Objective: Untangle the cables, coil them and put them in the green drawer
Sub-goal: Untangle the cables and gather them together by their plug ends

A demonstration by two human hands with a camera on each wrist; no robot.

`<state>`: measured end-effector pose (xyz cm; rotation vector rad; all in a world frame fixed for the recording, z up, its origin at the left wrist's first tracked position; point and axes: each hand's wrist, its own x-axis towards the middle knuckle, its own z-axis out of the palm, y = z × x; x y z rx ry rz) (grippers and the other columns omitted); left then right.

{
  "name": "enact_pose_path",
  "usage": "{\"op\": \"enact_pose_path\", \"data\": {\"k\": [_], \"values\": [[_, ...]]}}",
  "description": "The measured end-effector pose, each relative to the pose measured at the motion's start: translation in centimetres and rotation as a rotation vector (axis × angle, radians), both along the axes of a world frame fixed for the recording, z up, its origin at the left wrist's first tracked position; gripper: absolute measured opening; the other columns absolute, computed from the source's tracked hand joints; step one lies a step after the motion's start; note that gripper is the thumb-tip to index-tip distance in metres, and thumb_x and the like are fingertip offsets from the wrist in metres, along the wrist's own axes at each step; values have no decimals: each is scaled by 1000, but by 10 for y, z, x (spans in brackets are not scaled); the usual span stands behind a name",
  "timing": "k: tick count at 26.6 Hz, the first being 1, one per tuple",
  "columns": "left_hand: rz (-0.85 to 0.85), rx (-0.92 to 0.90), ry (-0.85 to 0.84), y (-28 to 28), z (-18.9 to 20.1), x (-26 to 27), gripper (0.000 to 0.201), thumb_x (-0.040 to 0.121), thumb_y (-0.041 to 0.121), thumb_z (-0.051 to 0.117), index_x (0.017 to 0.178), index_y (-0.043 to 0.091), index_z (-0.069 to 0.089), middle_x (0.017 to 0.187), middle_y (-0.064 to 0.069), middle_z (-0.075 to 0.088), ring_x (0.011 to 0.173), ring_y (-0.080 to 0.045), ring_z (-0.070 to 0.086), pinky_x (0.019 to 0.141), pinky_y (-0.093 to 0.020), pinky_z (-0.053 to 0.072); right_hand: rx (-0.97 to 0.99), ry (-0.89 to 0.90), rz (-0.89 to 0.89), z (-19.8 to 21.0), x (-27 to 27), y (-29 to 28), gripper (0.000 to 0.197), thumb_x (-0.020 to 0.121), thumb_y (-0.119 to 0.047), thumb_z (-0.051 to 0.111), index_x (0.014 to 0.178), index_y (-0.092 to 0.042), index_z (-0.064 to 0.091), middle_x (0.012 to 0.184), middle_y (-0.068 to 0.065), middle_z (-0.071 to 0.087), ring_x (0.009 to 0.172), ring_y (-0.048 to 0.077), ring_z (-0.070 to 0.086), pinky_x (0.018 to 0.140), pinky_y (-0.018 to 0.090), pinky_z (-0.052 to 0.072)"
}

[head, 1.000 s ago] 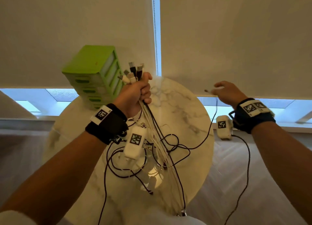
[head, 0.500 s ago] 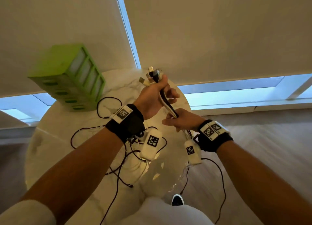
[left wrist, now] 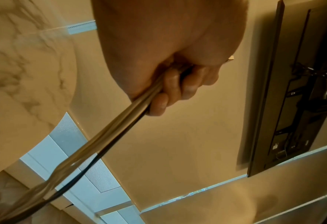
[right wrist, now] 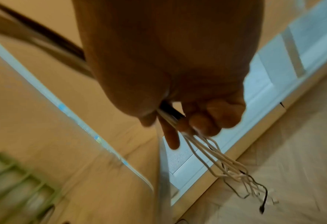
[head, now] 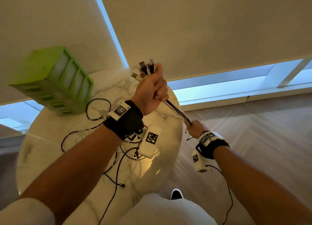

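Observation:
My left hand (head: pixel 152 91) is raised over the round marble table (head: pixel 108 93) and grips a bundle of white and black cables (head: pixel 177 110) just below their USB plugs (head: pixel 146 69), which stick up from the fist. The bundle runs taut down to my right hand (head: pixel 195 127), which grips it lower, beyond the table's right edge. In the right wrist view the cables' loose ends (right wrist: pixel 233 174) fan out past my fingers (right wrist: pixel 202 121). More black and white cable (head: pixel 99 106) lies looped on the table. The green drawer unit (head: pixel 55 82) stands at the table's back left, its drawers closed.
A wooden floor (head: pixel 253 131) lies to the right of the table, under a low window strip and pale roller blinds. A dark shoe (head: pixel 176 194) shows below the table's near edge. A black wall-mounted panel (left wrist: pixel 293 91) appears in the left wrist view.
My right hand came in from the far right, took the bundle below my left hand and slid down along it to the right. My view swung rightward.

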<state>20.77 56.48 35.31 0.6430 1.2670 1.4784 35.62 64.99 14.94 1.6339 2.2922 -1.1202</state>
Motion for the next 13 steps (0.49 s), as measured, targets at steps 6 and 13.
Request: {"op": "enact_pose_path", "data": {"k": [6,13], "values": [[-70,-7,46,-1,-11,12,58,102,37,39,47,21,31,44,0,20,45,-17,15,48,-28,29,-157,59,2,1,15,14,21,97,-18,47,86,-7,61,85,11,66,71,23,59,59,26,44],[-93,4,8,-5,-22,10,61,103,29,39,43,18,40,45,-3,35,55,-23,44,64,-30,49,68,24,173,-22,43,20,9,93,-16,51,99,-16,58,100,10,64,95,33,63,76,34,49]]}}
